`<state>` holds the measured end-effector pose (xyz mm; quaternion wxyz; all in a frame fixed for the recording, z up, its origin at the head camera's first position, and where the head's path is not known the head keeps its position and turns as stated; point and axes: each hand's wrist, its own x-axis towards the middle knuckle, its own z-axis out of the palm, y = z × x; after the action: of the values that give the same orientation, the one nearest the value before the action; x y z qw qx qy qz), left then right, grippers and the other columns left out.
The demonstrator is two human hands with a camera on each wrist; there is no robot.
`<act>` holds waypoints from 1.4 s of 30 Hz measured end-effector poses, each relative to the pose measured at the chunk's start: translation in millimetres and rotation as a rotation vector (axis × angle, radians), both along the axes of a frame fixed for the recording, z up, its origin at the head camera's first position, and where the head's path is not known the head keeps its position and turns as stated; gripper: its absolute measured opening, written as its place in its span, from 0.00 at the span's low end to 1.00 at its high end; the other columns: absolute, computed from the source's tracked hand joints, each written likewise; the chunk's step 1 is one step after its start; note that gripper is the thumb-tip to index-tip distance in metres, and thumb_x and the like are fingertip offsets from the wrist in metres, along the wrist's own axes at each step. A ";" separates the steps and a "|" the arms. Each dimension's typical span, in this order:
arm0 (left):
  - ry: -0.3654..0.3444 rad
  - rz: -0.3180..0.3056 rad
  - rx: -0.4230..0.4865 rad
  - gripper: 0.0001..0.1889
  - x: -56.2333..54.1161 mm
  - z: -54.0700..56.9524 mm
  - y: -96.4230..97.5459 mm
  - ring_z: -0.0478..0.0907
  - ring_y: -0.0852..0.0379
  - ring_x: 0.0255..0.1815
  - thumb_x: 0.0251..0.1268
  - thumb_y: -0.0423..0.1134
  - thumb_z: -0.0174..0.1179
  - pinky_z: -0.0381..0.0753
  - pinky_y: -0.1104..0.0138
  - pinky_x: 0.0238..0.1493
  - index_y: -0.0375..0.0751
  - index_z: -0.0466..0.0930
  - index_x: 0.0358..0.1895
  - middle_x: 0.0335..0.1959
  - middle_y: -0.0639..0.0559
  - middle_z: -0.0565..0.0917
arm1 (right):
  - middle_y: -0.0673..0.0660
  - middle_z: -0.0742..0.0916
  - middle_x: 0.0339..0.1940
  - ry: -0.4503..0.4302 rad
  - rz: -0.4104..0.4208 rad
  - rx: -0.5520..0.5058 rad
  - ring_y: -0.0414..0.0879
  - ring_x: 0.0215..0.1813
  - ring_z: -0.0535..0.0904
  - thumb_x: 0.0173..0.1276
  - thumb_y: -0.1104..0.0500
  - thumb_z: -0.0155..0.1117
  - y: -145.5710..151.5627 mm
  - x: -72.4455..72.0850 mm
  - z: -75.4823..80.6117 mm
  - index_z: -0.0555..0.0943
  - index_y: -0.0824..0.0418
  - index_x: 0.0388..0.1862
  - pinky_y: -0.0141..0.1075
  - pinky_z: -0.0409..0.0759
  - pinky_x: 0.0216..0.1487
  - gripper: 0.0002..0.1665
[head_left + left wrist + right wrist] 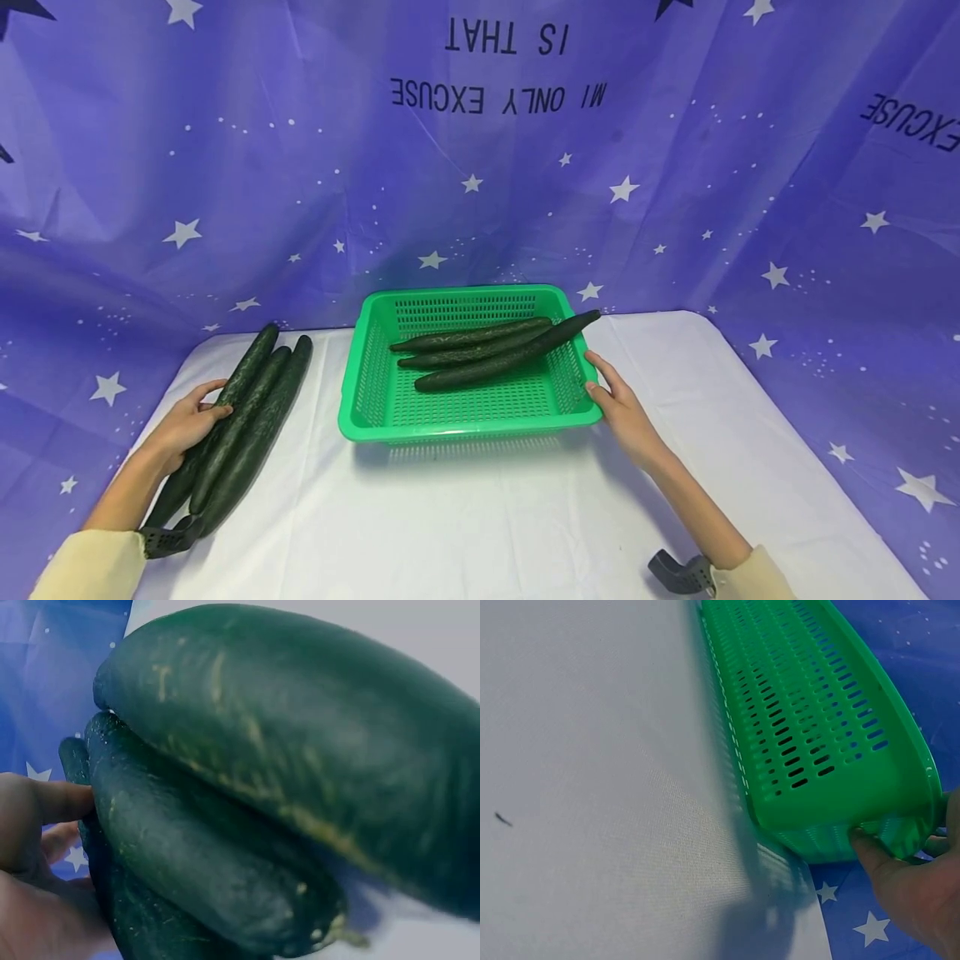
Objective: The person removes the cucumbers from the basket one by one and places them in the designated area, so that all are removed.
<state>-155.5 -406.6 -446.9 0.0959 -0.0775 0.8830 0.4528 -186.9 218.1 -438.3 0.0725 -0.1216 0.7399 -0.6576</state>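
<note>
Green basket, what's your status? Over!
Left hand touching leftmost cucumber. Right hand touching green basket, right end. Three cucumbers inside, one sticking out over the edge.

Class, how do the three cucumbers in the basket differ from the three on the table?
The basket cucumbers lie inside the green basket; the table cucumbers lie on the white cloth.
In the head view, the basket cucumbers run mostly sideways; the table cucumbers slant steeply.
The left hand touches the table cucumbers; the basket cucumbers are untouched.
Both sets are dark green.
</note>
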 end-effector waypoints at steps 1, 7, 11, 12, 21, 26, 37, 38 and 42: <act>-0.004 -0.001 0.000 0.34 -0.5 0.7 1.2 0.59 0.21 0.62 0.82 0.40 0.42 0.65 0.35 0.53 0.24 0.36 0.77 0.58 0.15 0.64 | 0.74 0.82 0.44 -0.002 0.000 -0.001 0.43 0.39 0.83 0.83 0.57 0.45 0.4 0.0 -0.1 0.49 0.58 0.82 0.33 0.80 0.47 0.34; -0.016 0.013 -0.018 0.33 -1.8 2.7 10.0 0.70 0.31 0.52 0.80 0.37 0.42 0.73 0.47 0.45 0.23 0.38 0.76 0.52 0.22 0.70 | 0.70 0.81 0.42 -0.004 -0.005 0.004 0.43 0.37 0.82 0.83 0.55 0.45 1.9 0.7 -0.4 0.50 0.56 0.83 0.34 0.80 0.46 0.34; -0.047 0.027 0.001 0.34 0.3 5.1 12.6 0.62 0.23 0.60 0.80 0.38 0.40 0.69 0.39 0.52 0.25 0.35 0.76 0.61 0.16 0.60 | 0.70 0.82 0.41 0.000 -0.002 0.016 0.44 0.39 0.83 0.83 0.55 0.45 1.4 0.0 -0.5 0.50 0.56 0.83 0.34 0.79 0.48 0.34; -0.056 0.030 0.010 0.35 0.7 5.9 12.6 0.58 0.21 0.63 0.80 0.39 0.40 0.66 0.35 0.55 0.25 0.34 0.77 0.64 0.15 0.56 | 0.70 0.83 0.41 0.000 -0.002 0.021 0.44 0.39 0.83 0.83 0.54 0.45 1.2 -0.3 -0.5 0.50 0.56 0.83 0.34 0.79 0.48 0.34; -0.051 0.031 -0.035 0.36 -2.2 17.4 8.7 0.53 0.18 0.66 0.79 0.42 0.42 0.60 0.32 0.60 0.22 0.37 0.76 0.65 0.14 0.56 | 0.75 0.82 0.44 -0.006 -0.008 0.030 0.48 0.42 0.82 0.84 0.55 0.45 0.5 -1.3 -0.1 0.50 0.55 0.82 0.34 0.79 0.48 0.33; 0.049 0.036 -0.071 0.34 -11.9 36.2 21.3 0.52 0.17 0.66 0.78 0.39 0.43 0.57 0.31 0.61 0.20 0.40 0.75 0.67 0.15 0.54 | 0.75 0.82 0.44 -0.011 -0.007 0.029 0.48 0.42 0.82 0.84 0.54 0.45 1.1 -1.2 0.7 0.50 0.54 0.83 0.33 0.79 0.49 0.34; 0.219 -0.043 -0.039 0.33 -37.2 83.2 99.0 0.57 0.24 0.70 0.81 0.45 0.46 0.64 0.36 0.61 0.28 0.49 0.77 0.71 0.23 0.58 | 0.72 0.82 0.42 -0.017 -0.012 0.031 0.45 0.40 0.82 0.83 0.55 0.45 0.7 -2.5 0.0 0.51 0.54 0.82 0.34 0.80 0.46 0.33; 0.230 -0.059 -0.027 0.33 -39.3 86.8 106.5 0.58 0.25 0.70 0.81 0.44 0.47 0.64 0.36 0.62 0.29 0.49 0.77 0.70 0.24 0.60 | 0.72 0.82 0.42 -0.018 -0.012 0.032 0.45 0.40 0.82 0.83 0.55 0.45 0.9 -2.5 -0.2 0.51 0.54 0.82 0.34 0.79 0.46 0.33; 0.250 -0.114 -0.005 0.31 -46.6 98.6 133.8 0.61 0.29 0.70 0.80 0.41 0.50 0.65 0.39 0.64 0.32 0.53 0.77 0.68 0.28 0.66 | 0.72 0.82 0.42 -0.018 -0.012 0.030 0.45 0.40 0.82 0.83 0.55 0.45 1.4 -2.0 -0.4 0.51 0.54 0.82 0.34 0.80 0.46 0.33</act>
<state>-202.2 -272.7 -348.3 0.0102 0.0295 0.8923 0.4504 -188.9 219.5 -438.6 0.0770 -0.1100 0.7497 -0.6480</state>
